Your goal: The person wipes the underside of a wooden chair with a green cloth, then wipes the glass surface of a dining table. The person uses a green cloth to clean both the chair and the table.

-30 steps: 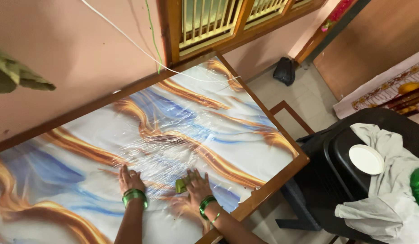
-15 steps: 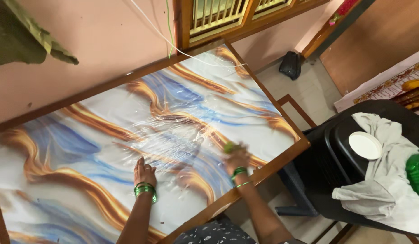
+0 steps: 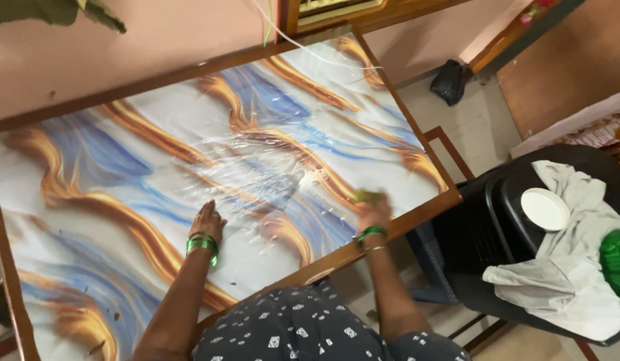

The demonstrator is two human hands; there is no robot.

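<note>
Sponge (image 3: 367, 196), small and green, is sitting on the table (image 3: 417, 212) near its right edge, under the fingers of the right hand (image 3: 375, 212), which is curling over it and pressing down. Left hand (image 3: 207, 220) is lying flat, fingers together, on the clear film (image 3: 256, 175) covering the swirled blue-and-orange top. Green bangles (image 3: 202, 243) are circling both wrists. Beyond the table's edge, a grey cloth (image 3: 567, 267) and white lid (image 3: 544, 208) are resting on a black chair (image 3: 483, 220).

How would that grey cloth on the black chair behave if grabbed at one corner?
The grey cloth is draped in soft folds over the black chair, so it probably hangs limp and looks light. A white round lid sits on it, so pulling the cloth would likely drag or tip it.
</note>
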